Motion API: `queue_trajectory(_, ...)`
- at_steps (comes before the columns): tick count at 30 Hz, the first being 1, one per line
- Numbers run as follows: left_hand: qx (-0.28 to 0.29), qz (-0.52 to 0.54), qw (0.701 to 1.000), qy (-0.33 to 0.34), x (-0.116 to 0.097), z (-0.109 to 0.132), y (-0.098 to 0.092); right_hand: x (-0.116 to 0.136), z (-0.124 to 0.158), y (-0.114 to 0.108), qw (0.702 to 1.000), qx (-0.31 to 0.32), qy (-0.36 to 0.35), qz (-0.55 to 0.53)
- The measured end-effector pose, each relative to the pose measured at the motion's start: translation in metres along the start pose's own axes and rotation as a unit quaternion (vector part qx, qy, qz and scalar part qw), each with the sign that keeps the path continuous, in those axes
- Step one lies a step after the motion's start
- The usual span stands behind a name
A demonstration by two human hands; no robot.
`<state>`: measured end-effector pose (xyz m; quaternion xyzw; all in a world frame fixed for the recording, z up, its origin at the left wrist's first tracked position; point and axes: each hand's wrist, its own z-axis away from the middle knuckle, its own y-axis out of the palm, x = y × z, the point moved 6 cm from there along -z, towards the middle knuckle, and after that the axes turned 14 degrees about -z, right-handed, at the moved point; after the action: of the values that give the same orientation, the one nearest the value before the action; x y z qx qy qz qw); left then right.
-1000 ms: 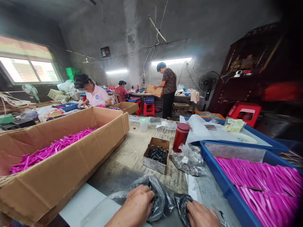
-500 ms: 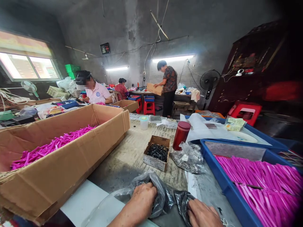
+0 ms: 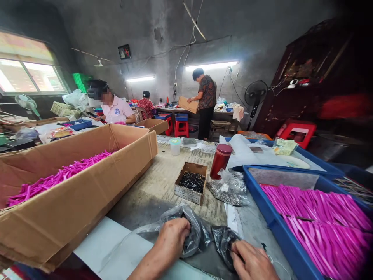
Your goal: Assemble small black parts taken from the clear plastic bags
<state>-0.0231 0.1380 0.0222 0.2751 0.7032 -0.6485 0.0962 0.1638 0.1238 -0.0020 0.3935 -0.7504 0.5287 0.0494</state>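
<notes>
My left hand [image 3: 175, 234] is at the mouth of a clear grey plastic bag [image 3: 198, 233], fingers curled together over the opening. Whatever its fingertips hold is hidden. To the right, my right hand [image 3: 253, 257] has its fingers bent into the opening of a small black plastic bag [image 3: 223, 243]; its fingertips are partly hidden there. Both bags lie on the dark work surface near me. Just beyond them stands a small open cardboard box [image 3: 186, 191] with many small dark metal pieces [image 3: 192, 182].
A long cardboard box [image 3: 87, 198] with magenta strips [image 3: 58, 175] fills the left. At right is a blue tray [image 3: 279, 241] of magenta pieces [image 3: 320, 210]. A dark red canister [image 3: 220, 161], a bag of metal parts [image 3: 230, 190] and a lidded tub [image 3: 175, 147] stand farther back. Several people work beyond.
My left hand has drawn slightly up and out of the grey bag's mouth, its fingers closer together. My right hand stays at the black bag. The view has shifted slightly.
</notes>
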Motion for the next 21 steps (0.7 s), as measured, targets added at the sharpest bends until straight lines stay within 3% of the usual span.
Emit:
queue_trajectory(7, -0.013, 0.135, 0.989, -0.056, 0.009, 0.002, -0.001, 0.007, 0.003, -0.005, 0.998, 0.023, 0.065, -0.008)
queue_trajectory(13, 0.014, 0.303, 0.946, -0.11, 0.016, 0.005, 0.009, 0.01, 0.006, -0.008, 0.995, 0.019, 0.096, -0.029)
queue_trajectory(21, 0.036, 0.386, 0.906, -0.169, 0.016, 0.008, 0.009, 0.012, 0.008, -0.011, 0.985, 0.019, 0.153, -0.077)
